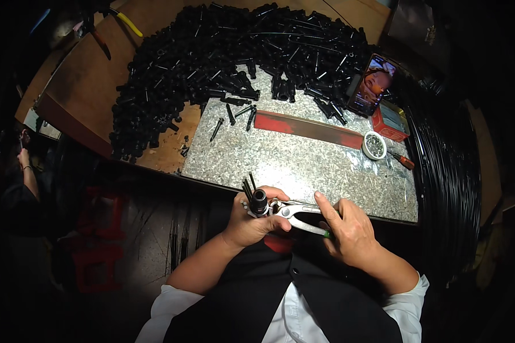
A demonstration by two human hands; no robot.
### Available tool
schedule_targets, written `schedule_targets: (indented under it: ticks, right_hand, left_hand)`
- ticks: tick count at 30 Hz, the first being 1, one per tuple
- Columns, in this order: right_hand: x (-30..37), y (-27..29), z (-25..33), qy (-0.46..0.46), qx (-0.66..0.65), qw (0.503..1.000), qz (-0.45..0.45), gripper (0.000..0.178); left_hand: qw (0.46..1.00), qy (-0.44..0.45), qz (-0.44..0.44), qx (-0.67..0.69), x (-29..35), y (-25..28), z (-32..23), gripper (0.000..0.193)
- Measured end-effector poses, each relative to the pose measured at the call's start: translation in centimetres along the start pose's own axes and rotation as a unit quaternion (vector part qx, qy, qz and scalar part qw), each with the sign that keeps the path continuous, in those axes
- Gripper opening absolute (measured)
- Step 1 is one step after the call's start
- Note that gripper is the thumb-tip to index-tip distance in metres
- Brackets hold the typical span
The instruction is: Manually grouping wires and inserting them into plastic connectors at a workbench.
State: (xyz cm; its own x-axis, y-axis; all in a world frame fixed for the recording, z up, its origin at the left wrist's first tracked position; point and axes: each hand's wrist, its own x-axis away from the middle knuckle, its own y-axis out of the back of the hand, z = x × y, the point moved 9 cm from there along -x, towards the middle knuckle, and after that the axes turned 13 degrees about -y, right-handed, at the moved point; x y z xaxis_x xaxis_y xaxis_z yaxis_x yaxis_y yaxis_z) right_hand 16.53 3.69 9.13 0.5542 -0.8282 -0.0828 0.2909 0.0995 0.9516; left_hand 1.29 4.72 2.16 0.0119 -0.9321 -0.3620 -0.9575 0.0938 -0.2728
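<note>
My left hand (pixel 241 225) is closed round a black tubular part (pixel 260 200) with a round hollow end. Several thin dark rods (pixel 249 186) stick up beside that part. In my right hand (pixel 352 231) are silver pliers (pixel 294 210) with green on a handle end; the index finger is stretched along the upper handle. The jaws of the pliers meet the part at my left fingers, which hide exactly what they grip. Both hands are just in front of the near edge of the speckled stone slab (pixel 223 151).
A large heap of black tubular parts (pixel 212 51) covers the back. On the slab lie a red bar (pixel 309 130), a white cup (pixel 374 145) of small metal pieces and a screwdriver (pixel 403 160). A phone (pixel 375 86) leans beside a red box (pixel 390 121). Long black rods (pixel 443 166) fill the right.
</note>
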Motion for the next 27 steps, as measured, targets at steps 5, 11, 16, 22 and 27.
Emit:
schedule_targets:
  ticks: [5,11,16,22,27]
  right_hand:
    - [0.2,0.6,0.0,0.015,0.023,0.999,-0.032,0.076]
    - [0.4,0.8,-0.1,0.044,0.064,0.993,-0.084,0.064]
    - [0.8,1.2,0.3,0.085,0.109,0.985,-0.107,0.062]
    - [0.7,0.9,-0.2,0.065,0.067,0.995,-0.032,0.059]
    - [0.6,1.0,-0.2,0.065,0.093,0.993,-0.042,0.062]
  left_hand:
    - [1.000,0.007,0.004,-0.004,0.0,-0.3,0.3,0.062]
    - [0.999,0.007,0.004,-0.035,0.1,0.0,0.3,0.061]
    - [1.000,0.016,0.009,-0.006,0.1,-0.5,0.3,0.057]
    - [0.999,0.032,0.036,-0.025,-0.1,-0.7,0.4,0.055]
    - [0.996,-0.022,0.069,-0.045,-0.2,-0.7,0.0,0.041]
